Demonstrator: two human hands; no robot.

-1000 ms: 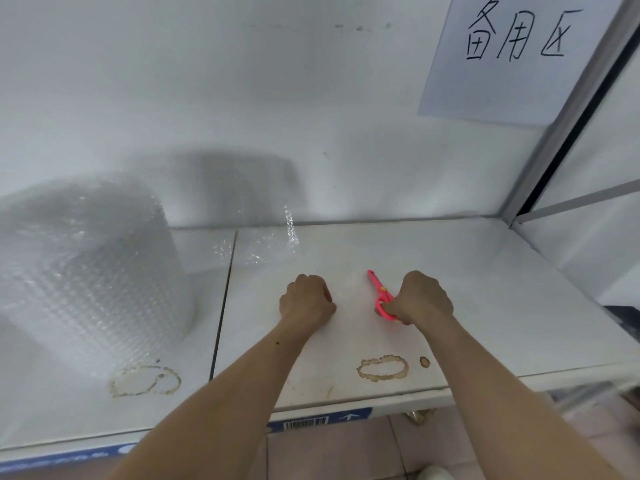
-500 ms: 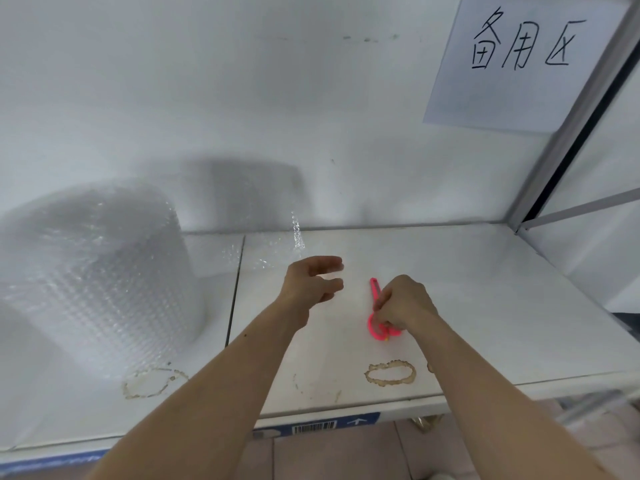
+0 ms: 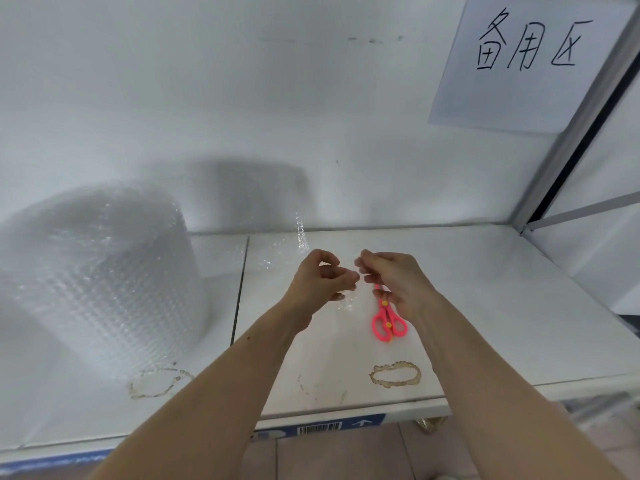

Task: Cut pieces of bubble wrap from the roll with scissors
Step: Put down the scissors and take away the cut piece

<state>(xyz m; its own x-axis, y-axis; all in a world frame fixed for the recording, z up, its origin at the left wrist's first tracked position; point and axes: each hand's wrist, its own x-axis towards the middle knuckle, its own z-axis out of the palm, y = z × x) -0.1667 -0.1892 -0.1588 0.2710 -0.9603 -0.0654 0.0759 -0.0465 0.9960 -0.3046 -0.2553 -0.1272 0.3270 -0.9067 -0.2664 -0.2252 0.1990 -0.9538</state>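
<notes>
Two hands (image 3: 322, 278) (image 3: 394, 278) raised; scissors (image 3: 387, 320) beneath; roll (image 3: 104, 282) left.

Your bubble wrap roll (image 3: 100, 282) stood upright at the table's left, a big clear cylinder, its loose sheet (image 3: 277, 251) trailing right along the back edge. Your pink scissors (image 3: 387, 322) lay flat near the middle, handles toward you, blades partly hidden under your hand.
</notes>
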